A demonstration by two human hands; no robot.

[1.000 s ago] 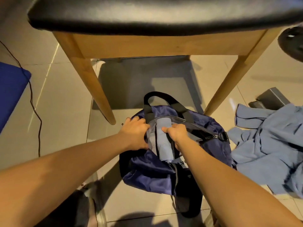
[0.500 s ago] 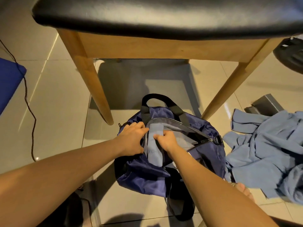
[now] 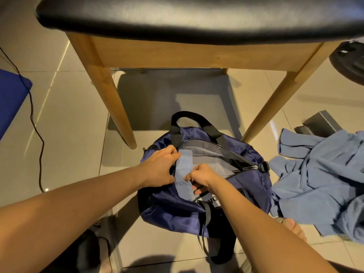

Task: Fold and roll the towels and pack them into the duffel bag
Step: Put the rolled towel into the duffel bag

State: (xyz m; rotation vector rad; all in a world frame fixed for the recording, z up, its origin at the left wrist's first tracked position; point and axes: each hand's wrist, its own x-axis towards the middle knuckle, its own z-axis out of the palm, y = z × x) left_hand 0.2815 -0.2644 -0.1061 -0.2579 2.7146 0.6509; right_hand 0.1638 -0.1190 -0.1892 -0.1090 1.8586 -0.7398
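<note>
While a black cable [image 3: 33, 123] trails over the floor well left of us, our left hand [image 3: 159, 168] grips the duffel bag [image 3: 173, 209] at the left edge of its open zip mouth. The rolled towel [image 3: 184, 174] sits between our hands, top end inside the mouth and lower end over the near rim. Our right hand [image 3: 201, 176] curls its fingers round the towel. The hands are close but apart. Loose towels [image 3: 319, 184] are heaped right of our right hand, just beside the bag.
</note>
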